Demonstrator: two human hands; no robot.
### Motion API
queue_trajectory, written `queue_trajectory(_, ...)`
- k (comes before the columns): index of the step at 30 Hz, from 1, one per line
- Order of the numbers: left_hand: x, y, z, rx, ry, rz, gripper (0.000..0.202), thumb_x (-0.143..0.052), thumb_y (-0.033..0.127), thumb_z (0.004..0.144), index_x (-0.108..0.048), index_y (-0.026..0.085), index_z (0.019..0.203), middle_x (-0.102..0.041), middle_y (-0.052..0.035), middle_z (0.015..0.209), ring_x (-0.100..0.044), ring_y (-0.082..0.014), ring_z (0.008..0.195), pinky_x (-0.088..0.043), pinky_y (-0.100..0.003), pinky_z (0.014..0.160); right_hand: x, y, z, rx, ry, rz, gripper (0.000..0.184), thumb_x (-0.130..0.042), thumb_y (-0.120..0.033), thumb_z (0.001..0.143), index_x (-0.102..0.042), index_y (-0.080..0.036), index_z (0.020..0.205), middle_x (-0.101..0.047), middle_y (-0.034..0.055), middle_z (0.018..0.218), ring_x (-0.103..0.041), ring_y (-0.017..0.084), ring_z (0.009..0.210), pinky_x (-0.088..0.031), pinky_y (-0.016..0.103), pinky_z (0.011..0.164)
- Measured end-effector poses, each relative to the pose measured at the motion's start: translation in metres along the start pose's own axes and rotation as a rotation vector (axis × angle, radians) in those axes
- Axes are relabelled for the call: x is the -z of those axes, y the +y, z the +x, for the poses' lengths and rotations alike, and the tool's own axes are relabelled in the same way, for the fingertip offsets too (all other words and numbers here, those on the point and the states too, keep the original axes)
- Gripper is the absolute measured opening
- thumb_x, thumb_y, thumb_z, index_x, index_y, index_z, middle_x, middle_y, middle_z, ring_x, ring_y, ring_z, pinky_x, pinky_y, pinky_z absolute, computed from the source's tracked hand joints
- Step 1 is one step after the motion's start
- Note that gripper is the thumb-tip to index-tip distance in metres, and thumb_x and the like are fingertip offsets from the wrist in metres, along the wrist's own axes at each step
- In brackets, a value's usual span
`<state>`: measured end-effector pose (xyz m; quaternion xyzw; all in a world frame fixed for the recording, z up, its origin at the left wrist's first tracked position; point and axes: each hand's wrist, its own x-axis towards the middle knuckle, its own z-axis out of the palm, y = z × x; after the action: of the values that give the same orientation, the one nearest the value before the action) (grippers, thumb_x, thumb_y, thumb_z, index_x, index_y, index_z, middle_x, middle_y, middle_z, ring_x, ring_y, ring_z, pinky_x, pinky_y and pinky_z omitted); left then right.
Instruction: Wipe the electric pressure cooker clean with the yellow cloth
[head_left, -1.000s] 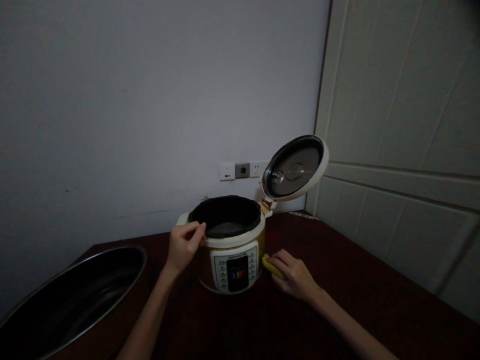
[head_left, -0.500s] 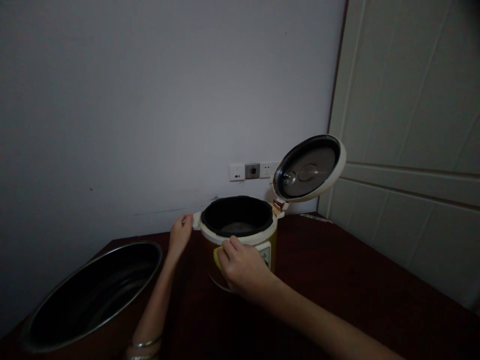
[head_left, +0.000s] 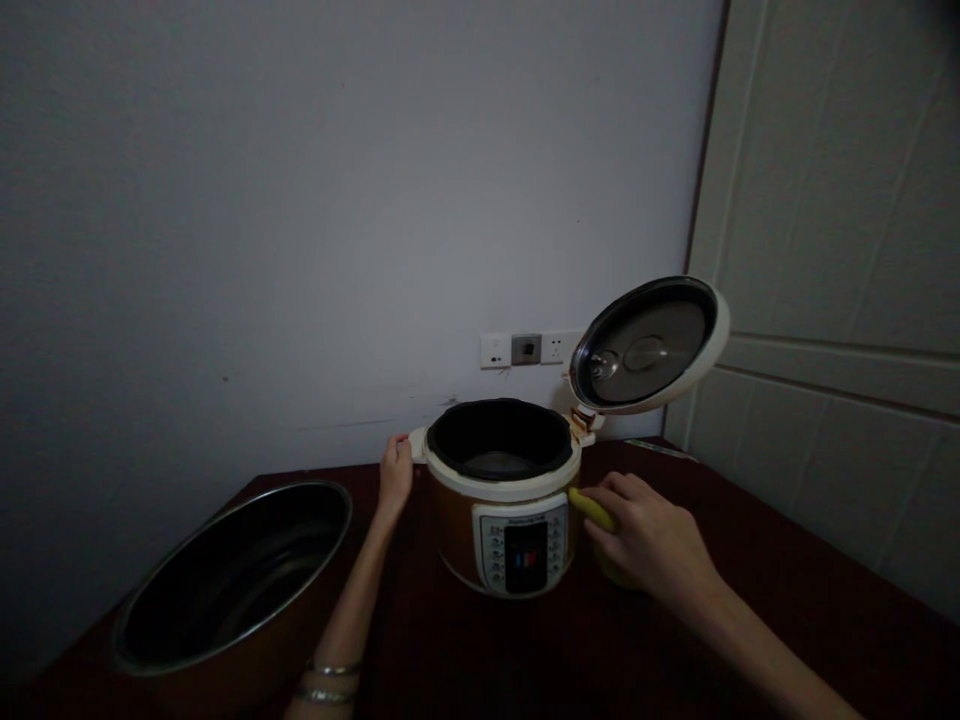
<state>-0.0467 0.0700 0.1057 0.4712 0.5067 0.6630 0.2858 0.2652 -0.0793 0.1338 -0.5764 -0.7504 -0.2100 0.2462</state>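
Note:
An electric pressure cooker (head_left: 457,515) stands on the dark red table, its white-rimmed lid (head_left: 652,350) swung up on the hinge at the right. Inside it the dark inner pot (head_left: 495,445) shows. My left hand (head_left: 396,472) is closed on the white handle at the cooker's left side. My right hand (head_left: 652,530) grips a yellow cloth (head_left: 596,510) and presses it to the cooker's right side, just beyond the control panel (head_left: 525,555). Part of the cloth hangs below my fingers.
A large basin (head_left: 232,575) with a dark inside stands at the left, next to my left forearm. Wall sockets (head_left: 526,349) sit behind the cooker. A pale panelled door (head_left: 847,300) rises at the right. The table (head_left: 480,660) extends toward me.
My right hand has moved the cloth from the cooker's front to its right side, uncovering the control panel. My left hand stays at the handle. The view has shifted slightly left.

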Motion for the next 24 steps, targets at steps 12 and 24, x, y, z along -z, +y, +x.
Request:
queue_trajectory(12,0.013,0.01,0.004,0.398,-0.208,-0.438,0.015,-0.053,0.023,0.07,-0.056,0.014,0.081,-0.054,0.0038,0.052,-0.039,-0.0052,0.031,-0.026,-0.018,0.034,0.013,-0.052,-0.026,0.164,-0.128,0.624,0.046,-0.054,-0.009,0.067,-0.063,-0.028,0.108,-0.068,0.0025,0.099,-0.064,0.017,0.087,-0.051,0.027,0.075)
queue_trajectory(24,0.016,0.01,0.005,0.532,-0.188,-0.542,0.022,-0.035,0.027,0.088,-0.052,0.014,0.082,-0.059,-0.0019,0.053,-0.045,-0.008,0.032,-0.031,-0.017,0.035,0.032,-0.137,0.194,0.587,-0.17,0.157,0.032,-0.056,-0.016,0.076,-0.068,-0.022,0.105,-0.067,0.008,0.106,-0.06,0.022,0.097,-0.045,0.026,0.073)
